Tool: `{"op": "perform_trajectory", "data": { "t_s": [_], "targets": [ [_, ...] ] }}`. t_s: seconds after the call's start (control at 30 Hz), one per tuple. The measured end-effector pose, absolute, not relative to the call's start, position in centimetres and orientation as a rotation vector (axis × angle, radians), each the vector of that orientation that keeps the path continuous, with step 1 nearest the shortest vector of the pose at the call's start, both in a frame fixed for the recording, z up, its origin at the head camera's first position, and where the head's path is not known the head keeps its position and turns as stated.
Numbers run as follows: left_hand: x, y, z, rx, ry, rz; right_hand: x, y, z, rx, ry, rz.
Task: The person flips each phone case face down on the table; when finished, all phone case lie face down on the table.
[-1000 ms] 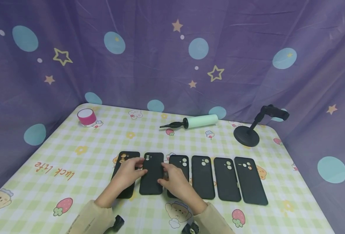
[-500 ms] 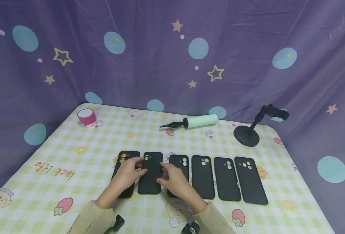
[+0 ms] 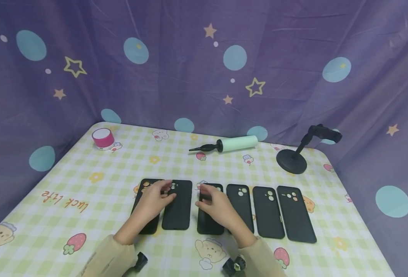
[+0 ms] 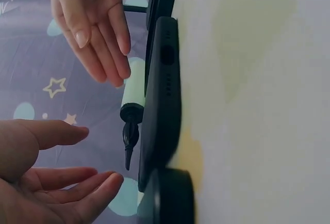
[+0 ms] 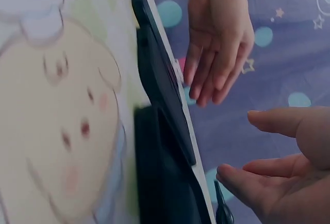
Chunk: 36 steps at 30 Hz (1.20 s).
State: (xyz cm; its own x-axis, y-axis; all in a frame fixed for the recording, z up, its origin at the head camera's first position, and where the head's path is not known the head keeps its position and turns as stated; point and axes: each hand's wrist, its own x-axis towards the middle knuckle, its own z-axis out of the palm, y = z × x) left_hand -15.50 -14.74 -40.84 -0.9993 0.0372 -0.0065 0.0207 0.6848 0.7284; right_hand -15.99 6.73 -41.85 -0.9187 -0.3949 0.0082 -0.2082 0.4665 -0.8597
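Note:
Several black phone cases lie backs up in a row, camera cutouts at the far end. My left hand (image 3: 153, 202) is raised over the leftmost phone case (image 3: 151, 226), fingertips near the top of the second phone case (image 3: 177, 209). My right hand (image 3: 220, 206) hovers above the third phone case (image 3: 209, 226), partly covering it and the fourth phone case (image 3: 239, 198). Both wrist views show a gap between hands and cases; the left hand (image 4: 56, 177) and right hand (image 5: 289, 167) have loosely bent fingers and hold nothing.
Farther right lie the fifth phone case (image 3: 269, 215) and the sixth phone case (image 3: 297, 217). Behind the row are a pale green hand pump (image 3: 238, 143), a black stand (image 3: 291, 161) and a pink-and-white round tub (image 3: 102, 139). A checked cloth (image 3: 121, 215) covers the table.
The second phone case has shifted slightly left, towards the first. Both hands have since let go of its sides; the right has moved up and right, the left has lifted slightly.

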Motion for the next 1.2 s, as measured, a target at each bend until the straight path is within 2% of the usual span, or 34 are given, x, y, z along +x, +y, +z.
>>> {"op": "perform_trajectory", "data": {
  "t_s": [0.47,0.83,1.2],
  "targets": [
    [-16.8,-11.2,-40.8,0.148,2.841,1.334,-16.5,10.9,-41.8,-0.258,2.61,-1.396],
    [-16.7,-8.4,-41.5,0.241,2.72,1.244,-16.1,11.7,-42.3,-0.259,2.647,-1.354],
    [-16.7,-7.6,-41.3,0.247,2.698,1.123,-15.9,11.7,-42.8,-0.235,2.68,-1.277]
  ]
}}
